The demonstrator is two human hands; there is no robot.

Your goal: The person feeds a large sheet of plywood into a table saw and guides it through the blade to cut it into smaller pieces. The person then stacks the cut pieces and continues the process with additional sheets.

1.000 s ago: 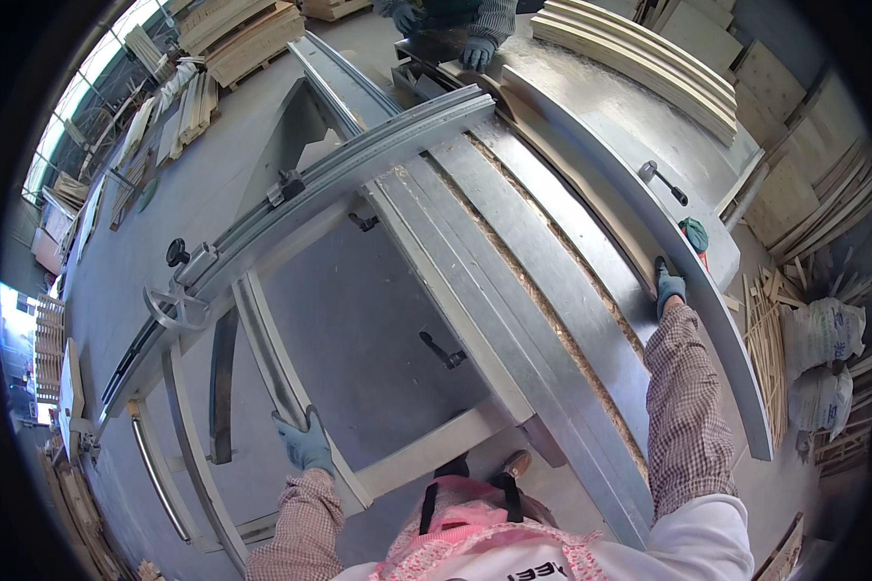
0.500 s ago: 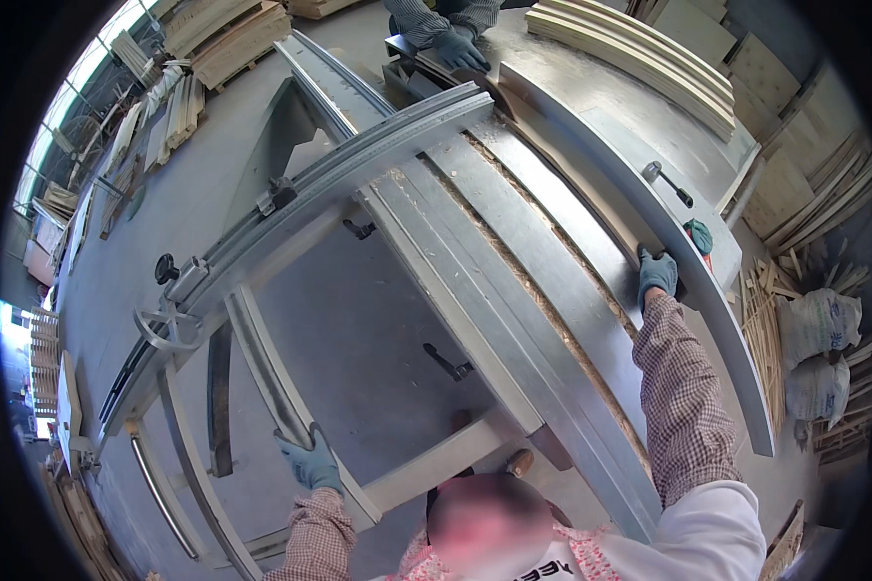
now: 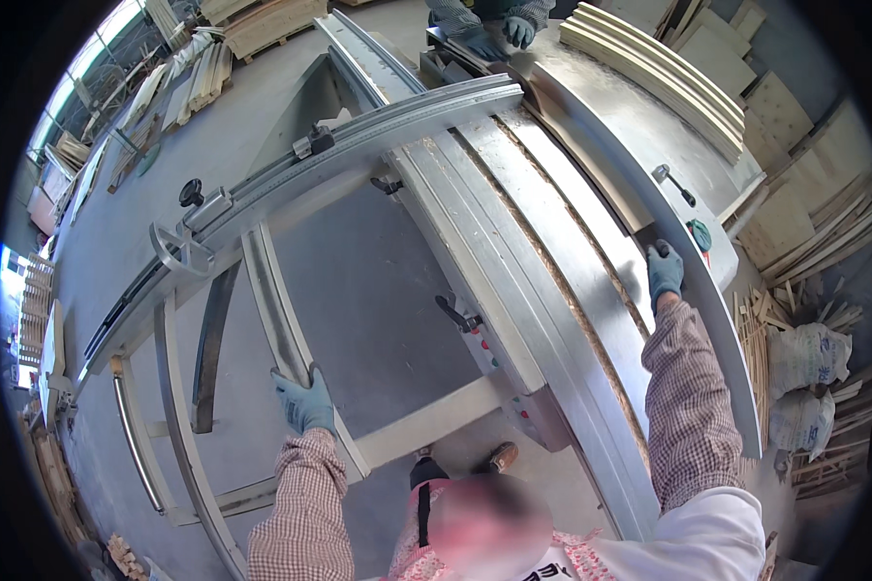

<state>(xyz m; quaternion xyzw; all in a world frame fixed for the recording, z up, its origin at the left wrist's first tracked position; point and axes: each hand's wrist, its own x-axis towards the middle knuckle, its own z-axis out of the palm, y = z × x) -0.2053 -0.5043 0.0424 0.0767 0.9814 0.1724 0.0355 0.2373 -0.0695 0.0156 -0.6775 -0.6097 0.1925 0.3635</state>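
My left hand (image 3: 305, 399), in a blue-grey glove, is wrapped round a metal bar (image 3: 279, 302) of the sliding table saw's open side frame. My right hand (image 3: 664, 271), gloved alike, is on the saw table beside the long metal fence (image 3: 712, 300). Its fingers point forward, just behind the near end of a long narrow board (image 3: 596, 179) lying along the fence. Whether the fingertips touch the board I cannot tell. The board's far end reaches toward the gloved hands of a co-worker (image 3: 499, 37). Sawdust lines the grooves of the metal saw table (image 3: 543, 213).
Long pale boards (image 3: 649, 77) are stacked at the far right of the machine. A clamp handle (image 3: 675, 184) and a green-and-red object (image 3: 700, 237) sit beyond the fence. Wood strips and white sacks (image 3: 809, 358) stand on the right; a crosscut frame bar (image 3: 189, 416) curves on the left.
The board has slid away from me along the fence, leaving its near end ahead of my right hand. The co-worker's hands have moved apart. My left hand stays on the bar; the view has shifted.
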